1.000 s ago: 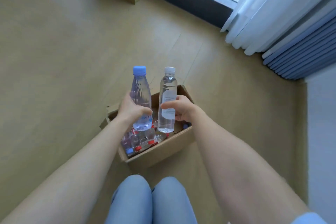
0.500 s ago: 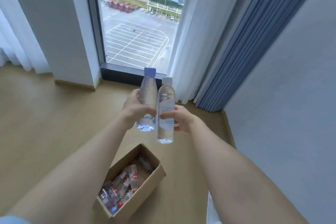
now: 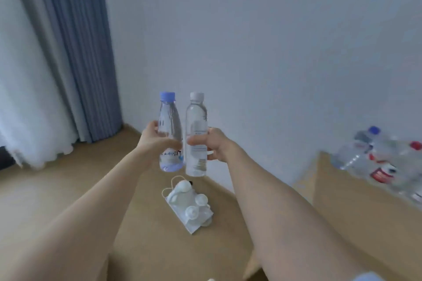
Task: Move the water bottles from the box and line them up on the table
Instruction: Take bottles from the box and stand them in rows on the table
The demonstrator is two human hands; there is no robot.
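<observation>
My left hand [image 3: 153, 141] grips a clear bottle with a blue cap [image 3: 169, 121], held upright in the air. Beside it, my right hand [image 3: 214, 143] grips a taller clear bottle with a white cap [image 3: 196, 121], also upright and almost touching the first. Several other water bottles [image 3: 383, 157] with red and blue caps lie blurred on the wooden table [image 3: 356, 207] at the right. The box is out of view.
A white face mask with small white round objects [image 3: 189, 205] lies on the wooden floor below the held bottles. Blue and white curtains [image 3: 57, 64] hang at the left. A plain wall [image 3: 274, 41] stands straight ahead.
My view has swung right, away from the window and the box. Both hands still carry their bottles side by side. The table with bottles on it has come into sight at the right.
</observation>
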